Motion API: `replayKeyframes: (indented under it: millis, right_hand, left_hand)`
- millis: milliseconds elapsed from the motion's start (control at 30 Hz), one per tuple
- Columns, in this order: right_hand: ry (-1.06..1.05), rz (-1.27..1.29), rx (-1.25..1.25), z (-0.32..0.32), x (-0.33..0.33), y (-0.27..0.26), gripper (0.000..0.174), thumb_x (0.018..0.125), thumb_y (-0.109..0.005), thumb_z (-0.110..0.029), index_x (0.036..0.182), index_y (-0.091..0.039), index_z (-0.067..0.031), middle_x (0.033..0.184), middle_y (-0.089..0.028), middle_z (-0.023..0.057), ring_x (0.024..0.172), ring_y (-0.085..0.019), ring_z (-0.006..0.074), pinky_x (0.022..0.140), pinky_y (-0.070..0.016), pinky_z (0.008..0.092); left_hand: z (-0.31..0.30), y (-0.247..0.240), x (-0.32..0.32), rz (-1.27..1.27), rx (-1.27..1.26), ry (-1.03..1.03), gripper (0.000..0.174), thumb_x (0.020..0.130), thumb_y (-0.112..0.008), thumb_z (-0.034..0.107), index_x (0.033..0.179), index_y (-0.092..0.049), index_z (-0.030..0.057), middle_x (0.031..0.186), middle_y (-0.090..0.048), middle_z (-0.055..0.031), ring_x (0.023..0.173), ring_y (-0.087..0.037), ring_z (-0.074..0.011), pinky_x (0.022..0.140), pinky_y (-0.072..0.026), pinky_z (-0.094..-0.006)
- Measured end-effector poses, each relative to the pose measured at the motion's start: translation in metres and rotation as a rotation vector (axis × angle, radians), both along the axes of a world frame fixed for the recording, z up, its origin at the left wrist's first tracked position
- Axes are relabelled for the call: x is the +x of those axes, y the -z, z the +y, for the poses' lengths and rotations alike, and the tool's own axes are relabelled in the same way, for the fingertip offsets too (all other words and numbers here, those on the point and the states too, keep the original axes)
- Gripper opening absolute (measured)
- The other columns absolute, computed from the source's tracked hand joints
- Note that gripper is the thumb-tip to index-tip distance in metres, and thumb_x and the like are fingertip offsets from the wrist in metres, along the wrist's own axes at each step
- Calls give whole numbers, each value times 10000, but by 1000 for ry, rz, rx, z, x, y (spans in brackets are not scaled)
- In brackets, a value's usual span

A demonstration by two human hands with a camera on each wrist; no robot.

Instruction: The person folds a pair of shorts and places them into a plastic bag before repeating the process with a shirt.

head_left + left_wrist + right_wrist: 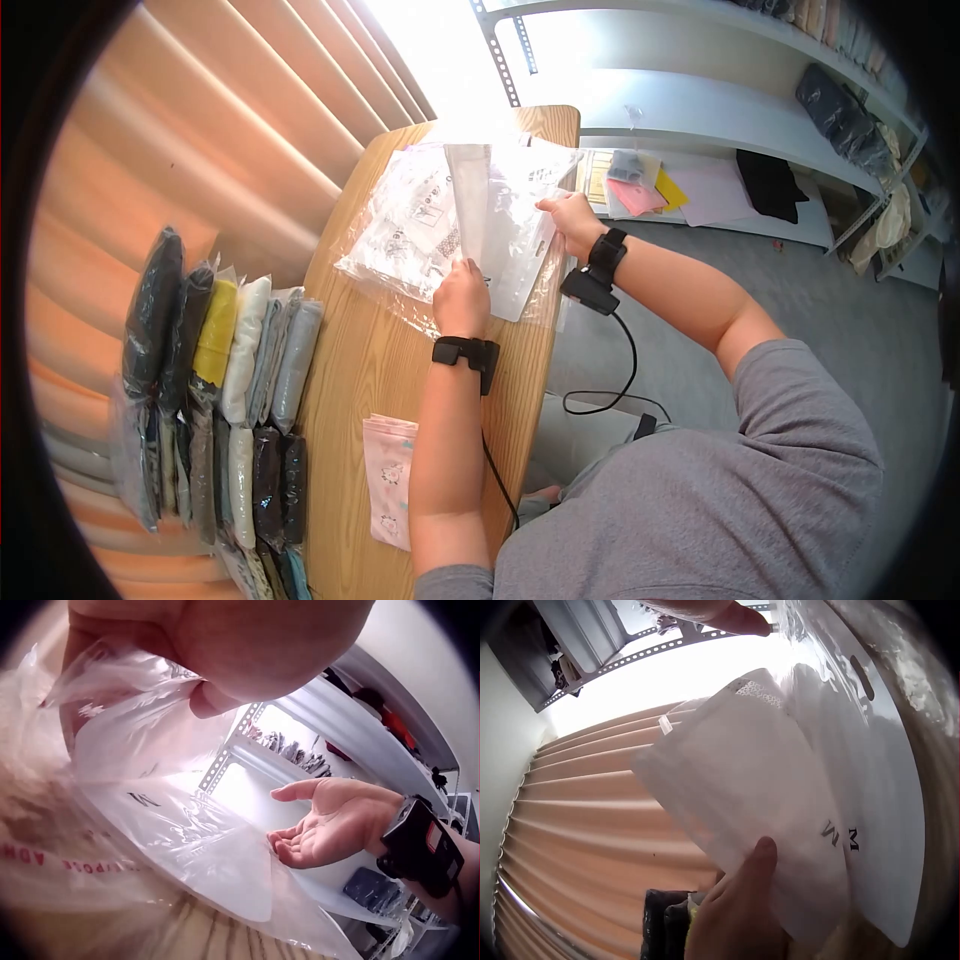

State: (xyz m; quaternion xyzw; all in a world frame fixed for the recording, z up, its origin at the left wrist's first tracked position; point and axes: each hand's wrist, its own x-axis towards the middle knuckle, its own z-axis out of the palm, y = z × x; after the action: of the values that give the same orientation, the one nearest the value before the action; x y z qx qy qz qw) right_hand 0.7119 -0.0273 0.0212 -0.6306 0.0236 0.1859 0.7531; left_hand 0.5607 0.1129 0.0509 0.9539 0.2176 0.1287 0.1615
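Note:
In the head view, my left hand (462, 300) pinches the lower end of a whitish translucent bag (470, 200) above the packaging pile. The right wrist view shows the left thumb lying on this bag (742, 772), which has a dark letter near its edge. Beside it is a clear sheet (892, 802) marked M, with a slot. My right hand (575, 225) is at the right of the plastic; in the left wrist view this hand (330, 825) has its thumb apart and fingers loosely bent, near the plastic edge. Whether its fingertips touch the plastic, I cannot tell.
Clear plastic packaging (400, 215) covers the far part of the wooden table (345, 370). A folded pink cloth (388, 480) lies near the left forearm. Bagged garments (240, 350) stand stacked at the left by the curtain (200, 140). Metal shelves (700, 100) hold more items.

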Motion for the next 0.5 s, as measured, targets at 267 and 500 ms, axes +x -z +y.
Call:
replayKeyframes:
  millis: [267, 500]
  right_hand:
    - [-24, 30, 15, 1, -5, -12, 209, 765, -670, -60, 944, -633, 42, 893, -646, 110, 759, -583, 171, 682, -469, 282]
    - [-270, -385, 107, 4, -29, -27, 337, 856, -581, -127, 1160, -577, 19, 1026, -628, 75, 997, -544, 153, 882, -409, 296]
  left_hand:
    - [-7, -10, -3, 36, -26, 30, 402, 973, -318, 294, 903, -564, -16, 836, -635, -264, 807, -614, -430, 754, -470, -498]
    - [-13, -10, 0, 131, 71, 3, 413, 967, -323, 297, 951, -577, -28, 880, -641, -261, 850, -608, -433, 781, -476, -476]
